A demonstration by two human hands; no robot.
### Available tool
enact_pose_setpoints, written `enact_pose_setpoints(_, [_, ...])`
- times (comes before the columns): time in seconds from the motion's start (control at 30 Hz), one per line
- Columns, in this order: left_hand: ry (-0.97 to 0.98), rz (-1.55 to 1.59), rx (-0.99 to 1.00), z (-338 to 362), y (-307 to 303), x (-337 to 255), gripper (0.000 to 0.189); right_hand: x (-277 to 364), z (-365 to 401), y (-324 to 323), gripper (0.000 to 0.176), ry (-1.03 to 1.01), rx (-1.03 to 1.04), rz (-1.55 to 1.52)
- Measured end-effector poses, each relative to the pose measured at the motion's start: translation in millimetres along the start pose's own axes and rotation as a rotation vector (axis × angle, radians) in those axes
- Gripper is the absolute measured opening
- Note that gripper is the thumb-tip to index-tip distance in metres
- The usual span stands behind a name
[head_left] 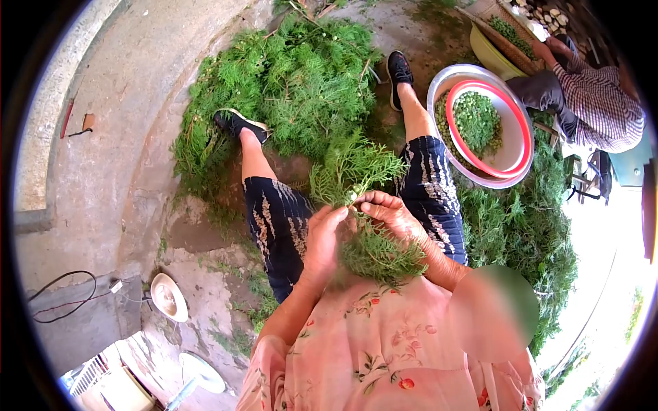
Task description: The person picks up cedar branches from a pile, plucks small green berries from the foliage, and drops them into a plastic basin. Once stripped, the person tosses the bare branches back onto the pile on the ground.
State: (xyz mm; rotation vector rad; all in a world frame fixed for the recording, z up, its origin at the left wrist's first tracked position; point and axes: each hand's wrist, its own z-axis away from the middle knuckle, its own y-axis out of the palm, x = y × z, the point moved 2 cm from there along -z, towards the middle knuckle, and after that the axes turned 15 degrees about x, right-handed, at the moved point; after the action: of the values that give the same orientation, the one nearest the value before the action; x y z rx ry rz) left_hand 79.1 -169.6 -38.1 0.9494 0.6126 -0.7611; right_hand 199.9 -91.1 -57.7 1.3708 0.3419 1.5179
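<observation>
A green arborvitae sprig (355, 166) with small pale seed cones lies across my lap, its feathery leaves spreading both above and below my hands. My left hand (323, 240) is closed on its stem, thumb and fingers pinched together. From the other side, my right hand (395, 218) pinches the same sprig beside the pale cones, with the fingertips of both hands close together. Beyond my knees a big heap of cut arborvitae branches (288, 82) covers the ground between and around my feet.
To the right, a large metal basin (436, 113) holds a red-rimmed bowl (507, 147) with green cones. Another person (593, 103) sits beyond it, hands at a woven basket (510, 41). More branches (507, 233) lie along my right; a white bowl (168, 297) stands at left.
</observation>
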Motion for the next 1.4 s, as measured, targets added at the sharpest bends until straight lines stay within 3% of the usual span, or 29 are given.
enact_pose_setpoints(0.17, [-0.097, -0.07, 0.044, 0, -1, 0, 0.019, -7, -1, -2, 0.013, -0.038, 0.077, 0.007])
enact_pose_setpoints(0.33, [-0.156, -0.091, 0.086, -1, -6, 3, 0.023, -5, -1, -5, 0.009, -0.023, 0.116, 0.229])
enact_pose_setpoints(0.47, [-0.007, -0.094, 0.123, 0, -4, 6, 0.02, -15, -4, -14, 0.003, -0.1, 0.043, 0.216])
enact_pose_setpoints(0.57, [0.184, -0.259, 0.044, 6, 7, 3, 0.02, -26, -6, -21, 0.009, -0.117, 0.075, 0.194])
enact_pose_setpoints(0.6, [0.036, -0.115, 0.05, 4, 3, 4, 0.02, -21, -4, -11, 0.01, -0.119, 0.061, 0.164])
enact_pose_setpoints(0.73, [0.087, -0.184, 0.098, 4, -3, 8, 0.021, -18, -1, -10, 0.005, -0.058, 0.032, 0.197])
enact_pose_setpoints(0.8, [0.149, -0.225, 0.113, 3, -6, 13, 0.022, -23, -3, -14, 0.005, -0.007, 0.028, 0.03])
enact_pose_setpoints(1.1, [-0.032, 0.009, -0.068, 0, -3, 6, 0.022, -16, -5, -14, 0.013, -0.097, 0.054, -0.188])
enact_pose_setpoints(1.3, [-0.063, -0.008, -0.056, -1, -3, 6, 0.018, -15, -4, -17, 0.008, -0.112, 0.026, -0.134])
enact_pose_setpoints(1.4, [-0.052, 0.007, -0.043, -2, -3, 8, 0.017, -12, -2, -19, 0.003, -0.021, -0.033, 0.055])
